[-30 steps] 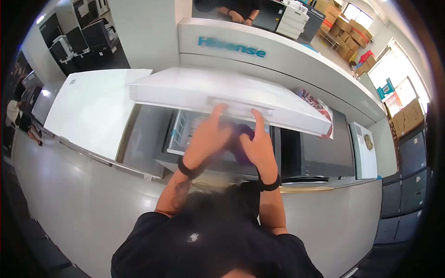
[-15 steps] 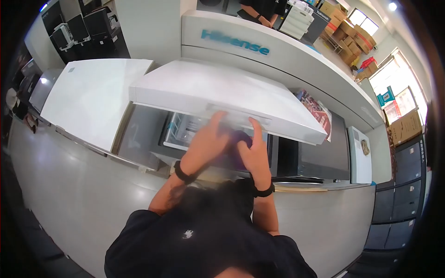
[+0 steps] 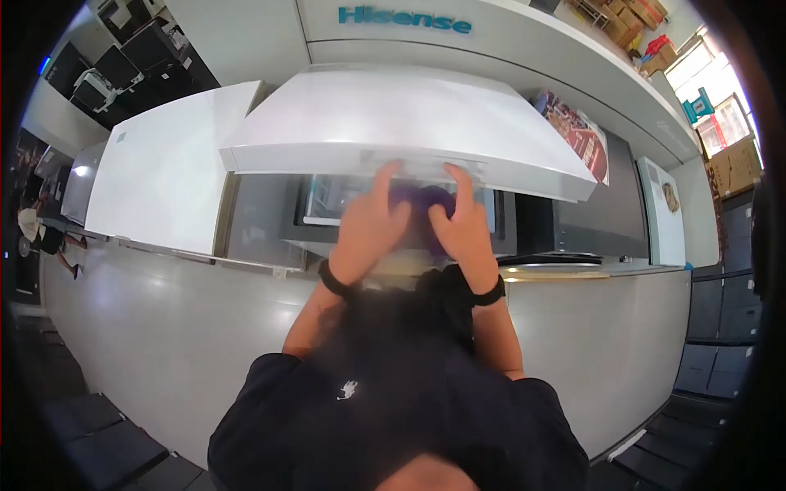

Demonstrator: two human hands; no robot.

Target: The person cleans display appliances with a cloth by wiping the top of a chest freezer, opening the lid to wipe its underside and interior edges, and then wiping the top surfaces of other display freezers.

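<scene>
A dark purple thing (image 3: 432, 204), blurred and of unclear shape, lies between the hands in the head view. My left hand (image 3: 370, 231) is closed at its left side, with the thumb against it and one finger reaching up to the white lid's front edge. On the other side my right hand (image 3: 468, 235) is closed on it too, its index finger raised to the recessed handle (image 3: 426, 164). Other fingers are hidden. The white lid (image 3: 393, 106) is raised above an opening, where part of a pale basket (image 3: 326, 200) shows.
To the left stands a white-topped unit (image 3: 164, 168). A dark grey appliance (image 3: 602, 204) and a small white unit (image 3: 663, 225) are on the right. Colourful printed sheets (image 3: 573, 131) lie behind the lid. A person (image 3: 49, 237) is at the far left.
The view has tilted and shifted, so the lid and hands appear higher and the person beyond the counter is out of view. The hands stay at the lid's front edge.
</scene>
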